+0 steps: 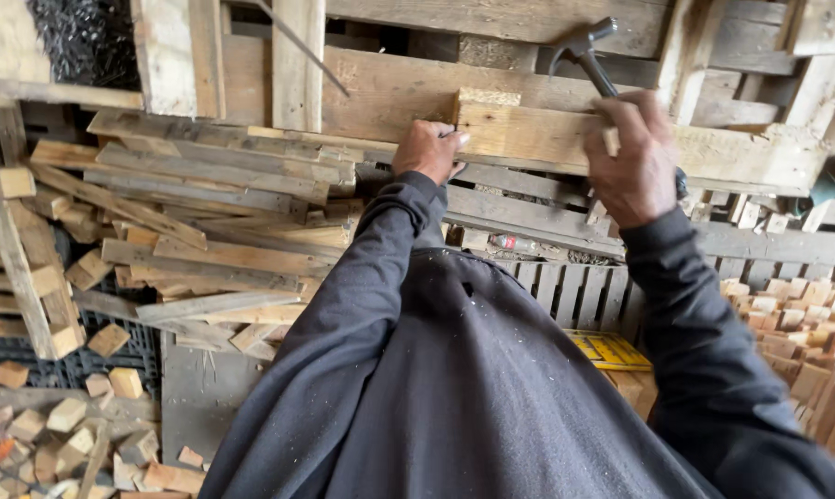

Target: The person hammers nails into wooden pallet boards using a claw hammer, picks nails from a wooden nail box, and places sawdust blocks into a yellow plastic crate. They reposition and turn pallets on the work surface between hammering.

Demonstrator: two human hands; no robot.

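The right hand [632, 159] grips a claw hammer [588, 57] low on its handle (head-heavy, rigid); the left hand [428, 150] pinches closed against the stiff, splintery plank [547, 136] atop stacked pallets [528, 217].

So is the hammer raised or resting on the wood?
Raised: the right hand holds the hammer with its head above the board, apart from it.

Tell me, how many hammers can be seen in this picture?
1. A dark metal claw hammer is raised in the right hand, above the pale wooden plank that the left hand steadies. Others may be hidden among the piled wood.
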